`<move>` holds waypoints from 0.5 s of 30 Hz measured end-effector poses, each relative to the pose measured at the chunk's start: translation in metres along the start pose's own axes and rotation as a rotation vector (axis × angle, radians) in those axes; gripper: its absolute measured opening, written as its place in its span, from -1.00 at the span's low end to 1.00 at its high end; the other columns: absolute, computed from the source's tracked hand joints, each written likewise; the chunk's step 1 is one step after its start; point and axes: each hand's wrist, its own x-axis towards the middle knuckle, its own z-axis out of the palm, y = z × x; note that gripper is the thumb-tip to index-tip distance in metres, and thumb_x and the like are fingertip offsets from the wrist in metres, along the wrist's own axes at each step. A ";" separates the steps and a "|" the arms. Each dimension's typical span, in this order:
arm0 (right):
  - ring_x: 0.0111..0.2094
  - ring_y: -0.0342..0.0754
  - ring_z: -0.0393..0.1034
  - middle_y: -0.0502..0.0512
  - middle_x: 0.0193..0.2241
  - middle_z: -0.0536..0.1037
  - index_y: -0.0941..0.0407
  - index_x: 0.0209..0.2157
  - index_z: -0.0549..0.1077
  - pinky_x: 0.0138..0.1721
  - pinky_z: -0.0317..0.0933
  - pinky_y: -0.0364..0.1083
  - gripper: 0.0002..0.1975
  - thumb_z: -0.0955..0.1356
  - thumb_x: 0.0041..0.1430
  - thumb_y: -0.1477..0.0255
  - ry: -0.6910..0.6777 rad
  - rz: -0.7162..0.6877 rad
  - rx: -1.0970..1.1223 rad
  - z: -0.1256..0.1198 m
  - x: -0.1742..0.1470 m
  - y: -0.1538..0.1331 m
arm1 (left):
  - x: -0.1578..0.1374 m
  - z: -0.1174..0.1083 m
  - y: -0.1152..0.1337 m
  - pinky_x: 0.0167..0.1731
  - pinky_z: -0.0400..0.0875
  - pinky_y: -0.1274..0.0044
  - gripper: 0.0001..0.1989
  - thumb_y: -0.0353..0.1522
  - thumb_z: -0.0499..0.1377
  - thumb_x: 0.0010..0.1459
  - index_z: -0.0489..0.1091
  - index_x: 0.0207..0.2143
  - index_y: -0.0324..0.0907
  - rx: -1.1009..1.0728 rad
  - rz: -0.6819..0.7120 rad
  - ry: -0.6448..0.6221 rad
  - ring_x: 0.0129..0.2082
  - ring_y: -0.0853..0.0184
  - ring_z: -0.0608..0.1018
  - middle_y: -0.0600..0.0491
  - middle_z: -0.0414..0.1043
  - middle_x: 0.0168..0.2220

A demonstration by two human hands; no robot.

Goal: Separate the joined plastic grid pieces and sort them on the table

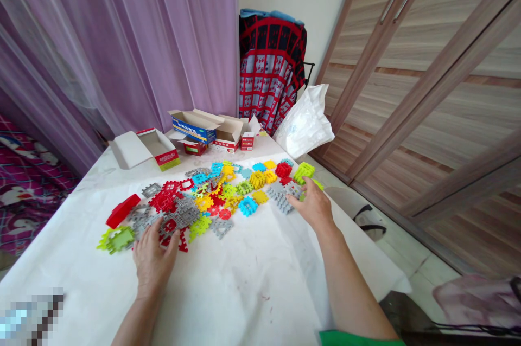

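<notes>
A spread of plastic interlocking building pieces in red, grey, yellow, blue and green covers the middle of the table. My left hand [154,254] rests at the near left of the spread, fingers apart, beside grey pieces [185,213] and red ones [165,197]. Left of it lie green pieces [118,238] and a long red piece [122,210]. At the right end, my right hand [313,205] has its thumb and fingers apart, next to a grey stack [279,197] and a green stack [304,171]. Neither hand visibly grips anything.
Open cardboard boxes stand along the far edge: a red and white one [166,160], a blue one [193,128] and several red ones. A white plastic bag [305,123] sits at the far right corner. A white cloth [236,292] covers the table. Wooden wardrobe doors [439,91] rise to the right.
</notes>
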 end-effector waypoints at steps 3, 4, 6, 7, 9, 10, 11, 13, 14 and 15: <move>-0.22 0.06 0.43 0.16 -0.22 0.53 0.18 0.09 0.27 -0.19 0.25 -0.02 -0.31 0.44 -0.06 0.21 -0.062 -0.011 0.003 -0.003 0.003 0.006 | 0.000 0.000 0.001 0.07 0.20 0.15 -0.44 -0.16 0.08 0.10 0.23 0.15 -0.11 0.007 -0.002 0.003 0.07 -0.01 0.39 -0.14 0.41 0.01; -0.23 0.05 0.43 0.15 -0.22 0.53 0.18 0.10 0.26 -0.19 0.25 -0.02 -0.31 0.44 -0.06 0.22 -0.078 -0.014 0.004 -0.003 0.003 0.008 | 0.000 -0.001 0.001 0.07 0.20 0.15 -0.44 -0.16 0.08 0.10 0.23 0.15 -0.11 0.008 0.000 0.007 0.07 -0.01 0.39 -0.14 0.41 0.01; -0.24 0.04 0.44 0.14 -0.23 0.53 0.17 0.11 0.25 -0.20 0.25 -0.03 -0.30 0.44 -0.06 0.23 -0.098 -0.026 0.003 -0.004 0.004 0.009 | 0.000 -0.001 0.001 0.07 0.20 0.15 -0.45 -0.16 0.08 0.10 0.23 0.14 -0.10 0.006 0.005 0.015 0.07 0.00 0.39 -0.13 0.42 0.00; -0.24 0.04 0.44 0.13 -0.24 0.53 0.17 0.11 0.25 -0.20 0.25 -0.03 -0.30 0.44 -0.06 0.23 -0.103 -0.034 0.000 -0.004 0.004 0.009 | 0.000 -0.001 0.001 0.07 0.20 0.15 -0.45 -0.16 0.08 0.10 0.24 0.14 -0.09 0.004 0.008 0.017 0.08 0.00 0.39 -0.13 0.42 0.00; -0.23 0.05 0.44 0.14 -0.24 0.54 0.16 0.11 0.26 -0.20 0.24 -0.03 -0.31 0.43 -0.06 0.23 -0.107 -0.047 -0.007 -0.003 0.004 0.008 | 0.000 -0.001 0.002 0.08 0.20 0.15 -0.46 -0.17 0.08 0.10 0.24 0.14 -0.09 -0.002 0.008 0.016 0.08 -0.01 0.38 -0.13 0.41 0.01; -0.22 0.06 0.44 0.14 -0.23 0.54 0.15 0.11 0.26 -0.19 0.24 -0.03 -0.31 0.43 -0.05 0.24 -0.108 -0.052 -0.009 -0.003 0.004 0.007 | 0.000 -0.001 0.002 0.08 0.20 0.14 -0.46 -0.17 0.08 0.10 0.24 0.14 -0.09 -0.004 0.005 0.015 0.08 -0.01 0.38 -0.13 0.41 0.01; -0.21 0.07 0.44 0.15 -0.22 0.54 0.15 0.11 0.26 -0.18 0.24 -0.03 -0.32 0.43 -0.05 0.24 -0.111 -0.056 -0.011 -0.003 0.005 0.007 | 0.000 -0.001 0.002 0.08 0.19 0.14 -0.46 -0.17 0.08 0.10 0.24 0.14 -0.09 -0.005 0.001 0.013 0.08 -0.02 0.38 -0.13 0.41 0.00; -0.18 0.08 0.44 0.16 -0.20 0.55 0.14 0.12 0.26 -0.16 0.24 -0.02 -0.32 0.43 -0.05 0.25 -0.119 -0.062 -0.016 -0.002 0.005 0.006 | 0.000 -0.001 0.002 0.08 0.19 0.14 -0.46 -0.17 0.08 0.10 0.23 0.14 -0.08 -0.006 -0.004 0.013 0.08 -0.02 0.38 -0.12 0.42 0.00; -0.17 0.09 0.44 0.16 -0.20 0.55 0.15 0.12 0.25 -0.15 0.24 -0.02 -0.31 0.43 -0.05 0.25 -0.123 -0.064 -0.022 -0.002 0.005 0.006 | 0.000 -0.001 0.002 0.08 0.19 0.14 -0.46 -0.17 0.08 0.10 0.23 0.14 -0.08 -0.007 -0.004 0.013 0.09 -0.01 0.38 -0.12 0.42 0.00; -0.16 0.10 0.44 0.17 -0.19 0.55 0.15 0.13 0.25 -0.15 0.24 -0.01 -0.30 0.43 -0.05 0.25 -0.126 -0.065 -0.030 -0.002 0.005 0.006 | 0.000 -0.001 0.002 0.08 0.19 0.14 -0.46 -0.17 0.08 0.10 0.23 0.14 -0.08 -0.007 -0.003 0.013 0.09 -0.01 0.38 -0.12 0.41 0.00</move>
